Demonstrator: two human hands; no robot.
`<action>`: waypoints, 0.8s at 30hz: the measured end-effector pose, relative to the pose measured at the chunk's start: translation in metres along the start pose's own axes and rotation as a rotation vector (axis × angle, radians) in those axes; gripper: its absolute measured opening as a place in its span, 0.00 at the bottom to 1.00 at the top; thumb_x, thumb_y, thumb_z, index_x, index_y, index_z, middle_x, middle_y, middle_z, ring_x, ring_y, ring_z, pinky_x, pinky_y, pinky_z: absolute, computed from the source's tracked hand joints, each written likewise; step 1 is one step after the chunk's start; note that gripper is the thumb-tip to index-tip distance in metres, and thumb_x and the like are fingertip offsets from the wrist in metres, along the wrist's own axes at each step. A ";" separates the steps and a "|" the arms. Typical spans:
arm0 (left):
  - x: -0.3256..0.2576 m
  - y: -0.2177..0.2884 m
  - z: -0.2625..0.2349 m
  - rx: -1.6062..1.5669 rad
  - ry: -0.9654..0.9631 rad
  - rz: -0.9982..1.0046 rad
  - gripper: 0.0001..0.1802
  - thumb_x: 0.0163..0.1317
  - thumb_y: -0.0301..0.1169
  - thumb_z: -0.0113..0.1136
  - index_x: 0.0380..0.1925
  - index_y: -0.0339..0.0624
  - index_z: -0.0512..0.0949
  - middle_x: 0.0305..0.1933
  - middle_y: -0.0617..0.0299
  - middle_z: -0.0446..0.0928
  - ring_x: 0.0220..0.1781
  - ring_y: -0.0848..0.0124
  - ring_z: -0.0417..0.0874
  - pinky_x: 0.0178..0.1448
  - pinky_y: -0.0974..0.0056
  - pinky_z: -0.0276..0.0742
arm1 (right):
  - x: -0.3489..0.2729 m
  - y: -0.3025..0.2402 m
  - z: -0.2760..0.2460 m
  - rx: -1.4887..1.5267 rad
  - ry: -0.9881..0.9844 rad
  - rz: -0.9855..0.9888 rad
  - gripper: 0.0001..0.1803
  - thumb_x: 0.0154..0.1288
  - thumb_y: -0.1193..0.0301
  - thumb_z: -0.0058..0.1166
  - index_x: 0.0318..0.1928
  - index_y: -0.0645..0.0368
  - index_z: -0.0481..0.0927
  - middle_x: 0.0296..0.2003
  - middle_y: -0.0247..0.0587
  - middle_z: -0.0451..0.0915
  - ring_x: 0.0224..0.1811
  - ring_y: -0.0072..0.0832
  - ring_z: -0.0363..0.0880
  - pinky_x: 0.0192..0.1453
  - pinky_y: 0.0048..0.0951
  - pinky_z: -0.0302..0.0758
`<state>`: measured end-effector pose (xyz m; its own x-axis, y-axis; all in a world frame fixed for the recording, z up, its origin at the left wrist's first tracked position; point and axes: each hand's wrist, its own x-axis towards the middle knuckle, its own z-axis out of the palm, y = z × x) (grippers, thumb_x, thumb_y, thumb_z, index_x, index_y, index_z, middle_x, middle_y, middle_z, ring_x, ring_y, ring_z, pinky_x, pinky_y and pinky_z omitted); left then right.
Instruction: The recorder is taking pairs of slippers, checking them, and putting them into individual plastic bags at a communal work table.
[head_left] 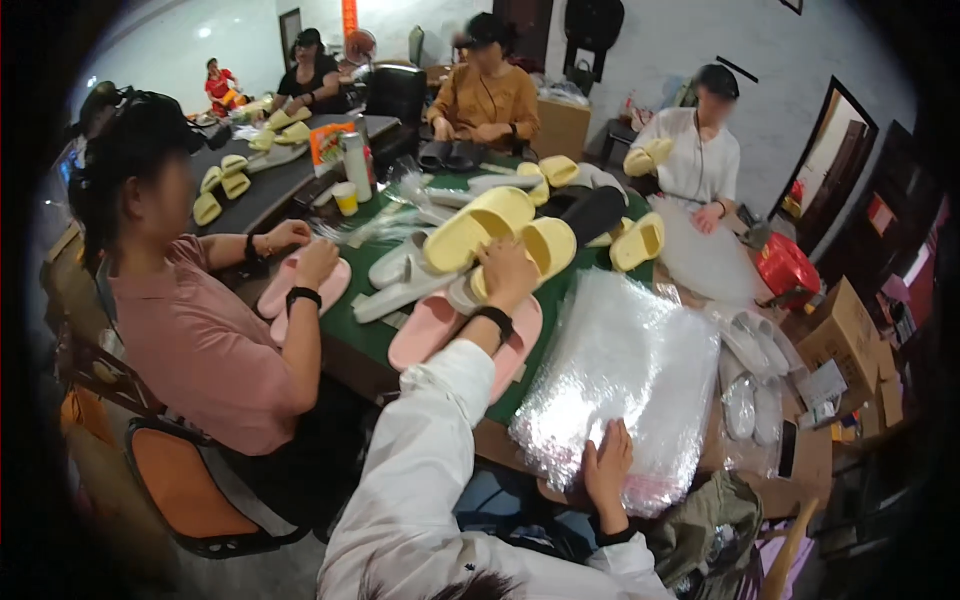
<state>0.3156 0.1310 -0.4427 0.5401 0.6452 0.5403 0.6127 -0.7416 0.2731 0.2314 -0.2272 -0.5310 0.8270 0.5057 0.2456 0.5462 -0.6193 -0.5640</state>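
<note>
My left hand [508,272] reaches far over the table and grips a pair of yellow slippers [490,222] where their edges meet. Beneath that wrist sits a pair of pink slippers [425,328], partly covered by my arm. White slippers [408,265] lie just left of the yellow ones. Flat on the near edge of a stack of clear plastic bags [630,360] rests my right hand [607,465], its fingers stretched out and holding nothing.
A co-worker in pink [200,340] at the left handles pink slippers [335,283]. Across the table are a person in orange [487,100] and one in white [690,150]. Bagged white slippers [750,390] lie right, near a cardboard box [845,335]. A yellow cup [346,200] stands beside a bottle [355,165].
</note>
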 end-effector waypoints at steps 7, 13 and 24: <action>-0.037 0.067 -0.064 -0.502 0.193 0.097 0.21 0.52 0.30 0.56 0.48 0.39 0.75 0.50 0.47 0.68 0.54 0.51 0.67 0.59 0.49 0.61 | -0.005 0.000 -0.004 0.022 0.032 -0.003 0.32 0.61 0.65 0.52 0.64 0.63 0.61 0.66 0.54 0.58 0.68 0.52 0.54 0.70 0.47 0.50; -0.093 0.122 -0.101 -0.982 0.034 0.077 0.25 0.52 0.28 0.59 0.52 0.35 0.74 0.48 0.47 0.66 0.51 0.51 0.68 0.57 0.55 0.64 | 0.000 0.001 -0.004 0.024 0.027 -0.002 0.31 0.62 0.63 0.51 0.64 0.63 0.61 0.65 0.55 0.58 0.67 0.53 0.54 0.70 0.48 0.49; -0.177 0.142 -0.105 -1.377 -0.714 0.234 0.32 0.63 0.32 0.54 0.67 0.41 0.58 0.55 0.48 0.70 0.55 0.62 0.71 0.60 0.62 0.66 | -0.004 0.003 0.008 0.048 0.067 0.034 0.28 0.65 0.62 0.48 0.60 0.67 0.63 0.59 0.63 0.64 0.62 0.57 0.59 0.66 0.48 0.56</action>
<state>0.2467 -0.1082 -0.4163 0.9393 0.1505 0.3084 -0.2833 -0.1675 0.9443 0.2285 -0.2262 -0.5397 0.8527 0.4427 0.2774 0.5124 -0.6048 -0.6097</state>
